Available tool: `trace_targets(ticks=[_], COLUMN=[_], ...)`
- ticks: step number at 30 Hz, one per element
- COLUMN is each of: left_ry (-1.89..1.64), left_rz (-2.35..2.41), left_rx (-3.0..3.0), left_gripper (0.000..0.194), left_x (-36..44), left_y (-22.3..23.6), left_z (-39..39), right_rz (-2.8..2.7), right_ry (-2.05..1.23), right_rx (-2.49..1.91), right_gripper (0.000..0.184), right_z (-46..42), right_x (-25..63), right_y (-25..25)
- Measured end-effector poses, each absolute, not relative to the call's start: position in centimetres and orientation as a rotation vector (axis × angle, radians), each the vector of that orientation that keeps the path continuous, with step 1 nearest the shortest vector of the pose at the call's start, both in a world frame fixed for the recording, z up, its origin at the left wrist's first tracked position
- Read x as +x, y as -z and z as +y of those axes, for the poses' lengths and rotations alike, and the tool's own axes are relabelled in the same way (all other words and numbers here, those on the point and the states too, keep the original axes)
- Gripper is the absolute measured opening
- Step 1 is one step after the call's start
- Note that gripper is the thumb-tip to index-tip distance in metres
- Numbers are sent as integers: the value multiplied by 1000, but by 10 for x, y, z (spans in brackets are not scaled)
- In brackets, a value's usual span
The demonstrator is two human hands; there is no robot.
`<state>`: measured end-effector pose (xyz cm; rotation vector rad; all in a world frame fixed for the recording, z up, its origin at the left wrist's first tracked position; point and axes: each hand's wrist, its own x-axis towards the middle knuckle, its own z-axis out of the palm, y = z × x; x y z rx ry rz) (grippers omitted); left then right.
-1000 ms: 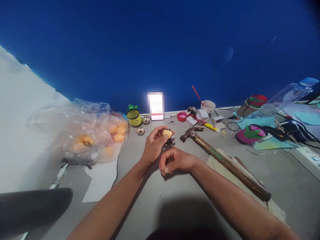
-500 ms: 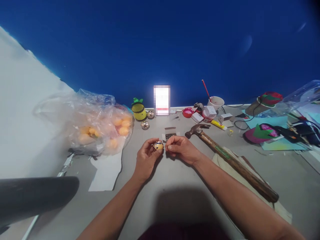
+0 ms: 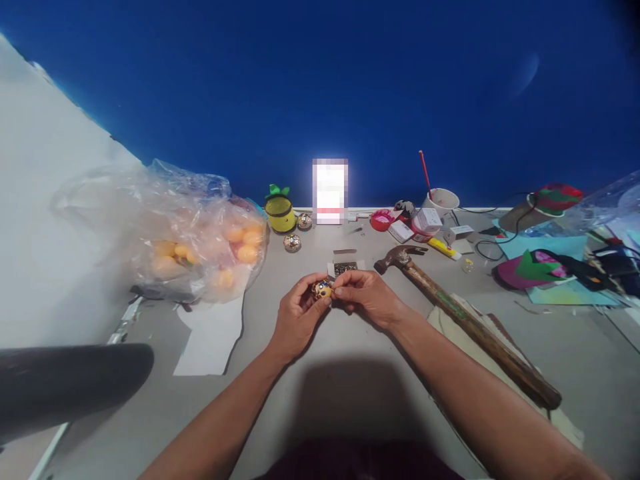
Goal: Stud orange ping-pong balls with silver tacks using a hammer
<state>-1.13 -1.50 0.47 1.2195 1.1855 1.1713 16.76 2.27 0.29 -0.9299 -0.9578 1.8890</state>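
My left hand (image 3: 296,317) is closed round a small yellow ball (image 3: 322,290) studded with shiny bits, held just above the grey table (image 3: 350,360). My right hand (image 3: 369,298) meets it from the right, its fingertips pinched against the ball; what the pinch holds is too small to make out. Just behind both hands lies a small open box (image 3: 344,268) of dark pins.
A hammer (image 3: 465,323) lies diagonally at the right on a cloth. A clear bag of orange balls (image 3: 200,243) sits left. A yellow pineapple figure (image 3: 279,212), two studded balls (image 3: 293,243), a lit phone (image 3: 330,192), a cup (image 3: 443,199) and craft clutter line the back.
My right hand rose from the table and came to the ball. Both hands now meet on it, a little nearer to me than the ball was one second ago.
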Motion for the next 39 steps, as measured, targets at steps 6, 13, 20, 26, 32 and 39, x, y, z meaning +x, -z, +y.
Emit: trace_targets(ticks=[6,13,20,26,32,39], left_ry=[-1128,-1108,-1101,-1098,-1139,-1200], left_rz=[1243,1230,1199,1182,1198,1215], left_rx=[1445,1611,1661,1679,1725,1831], left_gripper=[40,36,35,34,30,27], left_x=[-16,-18,-20,-20,-20,-20], left_y=[3,3,3,3,5,9], left_z=[-15,-14,-14,-14,-14,-15], right_rz=[-1004,-1036,-1011,-1031,-1108,-1200], right_ry=[-1881,-1890,-1931,-1927,-1823,-1716], right_rx=[-939,-939,-951,-970,-1037,-1105], right_gripper=[37,38,36,33,32,25], right_z=[23,23,24,23,22,19], right_x=[167,168,171,171,169,166], right_y=[-4,-5,-4,-3,0,-3])
